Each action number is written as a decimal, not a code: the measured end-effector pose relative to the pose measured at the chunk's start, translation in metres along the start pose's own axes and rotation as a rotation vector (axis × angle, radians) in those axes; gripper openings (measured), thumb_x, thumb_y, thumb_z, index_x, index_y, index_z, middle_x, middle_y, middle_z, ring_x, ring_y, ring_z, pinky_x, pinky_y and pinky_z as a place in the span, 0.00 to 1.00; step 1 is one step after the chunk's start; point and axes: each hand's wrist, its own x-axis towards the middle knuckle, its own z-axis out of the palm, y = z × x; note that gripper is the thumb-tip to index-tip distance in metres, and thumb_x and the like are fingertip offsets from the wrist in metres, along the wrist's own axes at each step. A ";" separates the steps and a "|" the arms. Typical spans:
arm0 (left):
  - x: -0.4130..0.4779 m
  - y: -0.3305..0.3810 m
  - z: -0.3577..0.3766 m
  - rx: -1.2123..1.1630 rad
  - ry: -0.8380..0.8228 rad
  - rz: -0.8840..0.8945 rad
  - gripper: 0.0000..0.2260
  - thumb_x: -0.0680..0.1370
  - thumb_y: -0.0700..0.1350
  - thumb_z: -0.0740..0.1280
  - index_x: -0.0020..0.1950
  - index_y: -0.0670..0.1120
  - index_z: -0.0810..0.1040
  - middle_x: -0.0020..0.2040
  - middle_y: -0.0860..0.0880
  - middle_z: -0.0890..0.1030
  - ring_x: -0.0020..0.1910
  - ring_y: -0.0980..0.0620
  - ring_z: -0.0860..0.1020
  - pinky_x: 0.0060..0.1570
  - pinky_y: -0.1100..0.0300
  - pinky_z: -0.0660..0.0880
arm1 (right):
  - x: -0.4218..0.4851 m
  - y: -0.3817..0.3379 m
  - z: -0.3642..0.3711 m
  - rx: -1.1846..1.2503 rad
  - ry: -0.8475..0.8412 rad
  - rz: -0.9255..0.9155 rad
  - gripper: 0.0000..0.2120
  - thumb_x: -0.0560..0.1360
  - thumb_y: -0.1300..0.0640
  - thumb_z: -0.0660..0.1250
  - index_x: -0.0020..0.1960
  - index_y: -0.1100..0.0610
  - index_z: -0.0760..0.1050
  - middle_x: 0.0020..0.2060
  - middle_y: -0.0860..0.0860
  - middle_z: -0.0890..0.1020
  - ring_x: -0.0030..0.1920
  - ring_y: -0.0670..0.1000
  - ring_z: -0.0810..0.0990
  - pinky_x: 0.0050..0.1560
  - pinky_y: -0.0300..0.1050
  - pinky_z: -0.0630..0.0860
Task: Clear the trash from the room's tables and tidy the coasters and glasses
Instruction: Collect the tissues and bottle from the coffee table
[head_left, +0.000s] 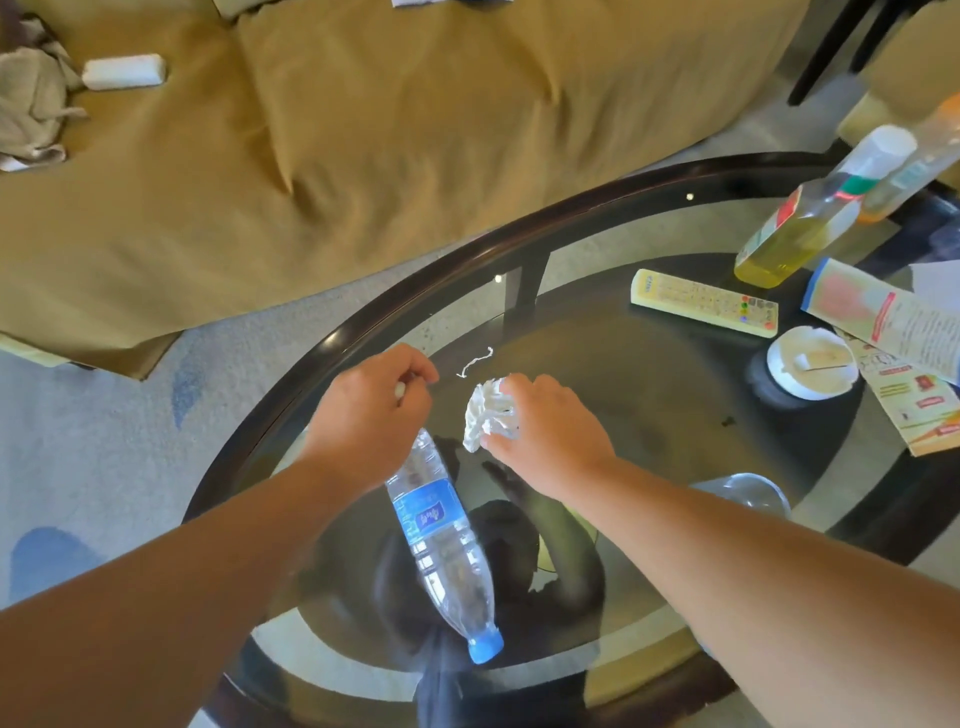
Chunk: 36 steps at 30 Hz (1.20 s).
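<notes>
I see the crumpled tissue clenched in my right hand over the glass table, a thin white scrap at its twelve o'clock, and at nine o'clock my left hand gripping the water bottle

Bright, even light fills the scene. The glass bench shows dark reflections and two small glare spots. The far-right bottles are motion-blurred, and wide-angle distortion bows the edges.

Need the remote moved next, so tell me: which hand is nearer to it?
Right. The right hand, gripping a crumpled tissue, sits left of the remote and nearer the camera; the left hand, holding the bottle, is farther left.
</notes>
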 end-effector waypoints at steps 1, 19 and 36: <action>0.002 -0.004 -0.001 -0.005 -0.006 -0.001 0.11 0.77 0.42 0.59 0.42 0.57 0.75 0.30 0.59 0.76 0.26 0.58 0.72 0.25 0.70 0.68 | 0.005 0.001 0.006 -0.027 -0.002 0.007 0.24 0.71 0.43 0.67 0.64 0.50 0.67 0.54 0.52 0.72 0.55 0.57 0.71 0.44 0.47 0.69; 0.025 -0.059 0.005 -0.059 -0.064 -0.010 0.11 0.77 0.41 0.59 0.42 0.56 0.75 0.30 0.60 0.76 0.27 0.60 0.73 0.26 0.71 0.68 | 0.036 -0.010 0.043 -0.047 -0.024 0.111 0.08 0.73 0.60 0.62 0.44 0.55 0.62 0.47 0.53 0.67 0.42 0.57 0.68 0.38 0.46 0.64; 0.062 -0.020 0.026 0.073 -0.108 0.045 0.05 0.77 0.43 0.61 0.49 0.53 0.74 0.40 0.56 0.77 0.36 0.58 0.76 0.35 0.64 0.74 | 0.014 -0.018 -0.053 0.104 0.102 0.055 0.19 0.73 0.50 0.59 0.28 0.55 0.58 0.24 0.50 0.64 0.27 0.49 0.63 0.27 0.45 0.55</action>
